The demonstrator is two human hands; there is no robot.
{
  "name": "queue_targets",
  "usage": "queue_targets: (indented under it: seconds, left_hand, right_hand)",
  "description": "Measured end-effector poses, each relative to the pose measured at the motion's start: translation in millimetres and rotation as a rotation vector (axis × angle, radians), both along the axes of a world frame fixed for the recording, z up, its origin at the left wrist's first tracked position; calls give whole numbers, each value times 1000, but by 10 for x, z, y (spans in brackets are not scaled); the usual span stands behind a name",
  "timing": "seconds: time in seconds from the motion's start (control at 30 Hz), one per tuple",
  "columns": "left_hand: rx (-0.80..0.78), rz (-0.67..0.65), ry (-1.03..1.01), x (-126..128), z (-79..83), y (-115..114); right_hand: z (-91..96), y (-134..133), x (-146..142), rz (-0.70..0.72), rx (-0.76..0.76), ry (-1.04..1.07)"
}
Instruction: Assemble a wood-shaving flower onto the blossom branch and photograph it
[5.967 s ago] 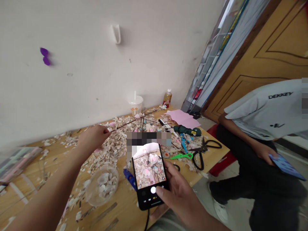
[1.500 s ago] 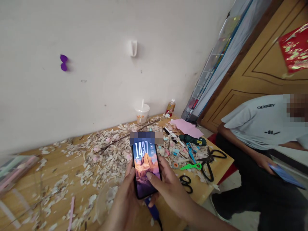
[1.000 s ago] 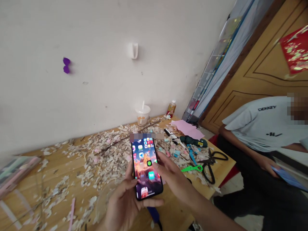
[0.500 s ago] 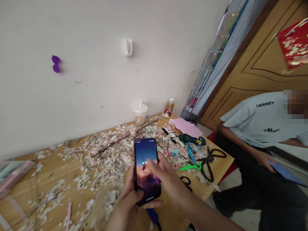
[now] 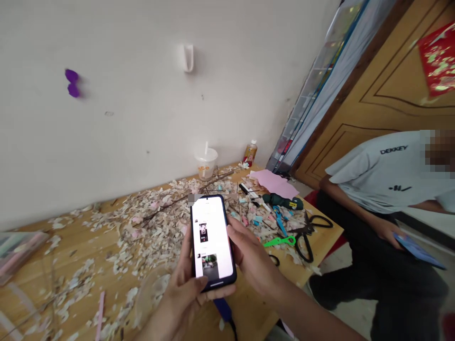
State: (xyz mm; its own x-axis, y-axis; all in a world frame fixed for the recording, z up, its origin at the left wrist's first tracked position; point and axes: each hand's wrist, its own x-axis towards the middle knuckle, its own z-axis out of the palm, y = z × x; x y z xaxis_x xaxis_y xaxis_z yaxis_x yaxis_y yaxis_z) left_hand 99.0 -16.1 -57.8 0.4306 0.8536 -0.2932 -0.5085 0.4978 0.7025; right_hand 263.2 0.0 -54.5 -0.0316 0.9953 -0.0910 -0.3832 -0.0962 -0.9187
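A black smartphone (image 5: 211, 239) with a bright white screen is held upright over the wooden table (image 5: 31, 274). My left hand (image 5: 185, 291) grips it from below and along its left edge, thumb on the lower screen. My right hand (image 5: 254, 260) cups the phone's right edge, fingers against its side. A thin bare twig (image 5: 185, 199) lies among the paper scraps beyond the phone. A clear plastic bowl (image 5: 151, 296) with scraps sits just left of my left hand.
Paper scraps (image 5: 142, 232) cover the table. Green scissors (image 5: 279, 241), black scissors (image 5: 305, 234), a dark green tool (image 5: 284, 201), pink paper (image 5: 273, 182), a cup (image 5: 205, 163) and a bottle (image 5: 249, 152) lie at the far right. A seated person (image 5: 391, 180) holds a phone.
Six seconds ago my left hand held the twig while the right held the phone in camera mode. Now both hands hold the phone, and its screen went from dark to a white page.
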Motion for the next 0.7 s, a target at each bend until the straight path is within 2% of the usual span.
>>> queue_targets:
  seconds: [0.17,0.3,0.37,0.47,0.57,0.7]
  left_hand:
    - [80,36,48,71,-38,-34]
    - [3,-48,-86,-16,54,-17]
    - [-28,-74,-116,-58,90,-7]
    - [-18,-69,-58,-70,85,2]
    - [22,-64,-22,-53,57,22]
    - [44,-94,-81,-54,64,74]
  right_hand:
    - [-18,1,23,-16,23,28]
    - [-26,-8,40,-67,29,-29]
    - [4,-12,37,-45,55,-60]
    - [63,-17,29,15,87,-80]
    - [70,-20,39,-15,52,-100]
    - [6,-21,75,-69,2,-102]
